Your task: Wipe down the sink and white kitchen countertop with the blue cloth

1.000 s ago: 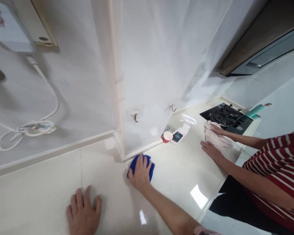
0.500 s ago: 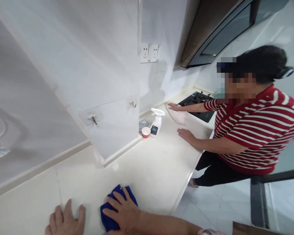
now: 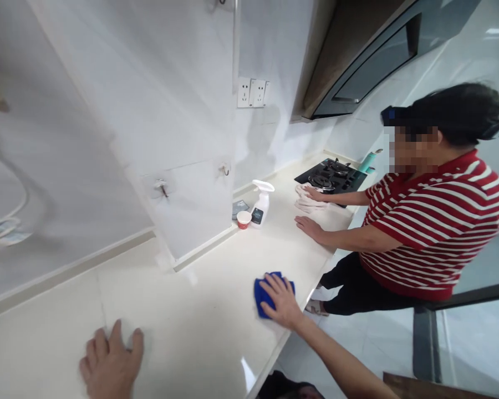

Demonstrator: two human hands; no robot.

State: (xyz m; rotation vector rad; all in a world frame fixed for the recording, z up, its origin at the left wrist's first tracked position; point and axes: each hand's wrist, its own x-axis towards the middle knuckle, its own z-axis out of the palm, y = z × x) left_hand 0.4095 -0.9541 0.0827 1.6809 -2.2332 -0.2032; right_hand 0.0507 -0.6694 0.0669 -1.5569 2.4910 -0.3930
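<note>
A folded blue cloth (image 3: 263, 299) lies on the white countertop (image 3: 170, 321) near its front edge. My right hand (image 3: 281, 302) presses flat on it, fingers spread over its top. At the lower left, my left hand (image 3: 113, 360) rests on the bare counter with its fingers apart, holding nothing. Beyond the cloth, by the wall corner, stand a white spray bottle (image 3: 261, 206) and a small red and white tub (image 3: 244, 220). A grey packet (image 3: 240, 208) lies behind the tub.
At the right a person in a red striped shirt (image 3: 436, 221) leans over the counter, one hand on a pale cloth (image 3: 310, 200) beside the black gas stove (image 3: 332, 176). A range hood (image 3: 370, 61) hangs above. The wall corner (image 3: 203, 216) juts out toward the counter.
My right hand and the blue cloth have slid right and away from me across the counter. My left hand stays nearly in place. The person's pale cloth is now bunched nearer the stove's front.
</note>
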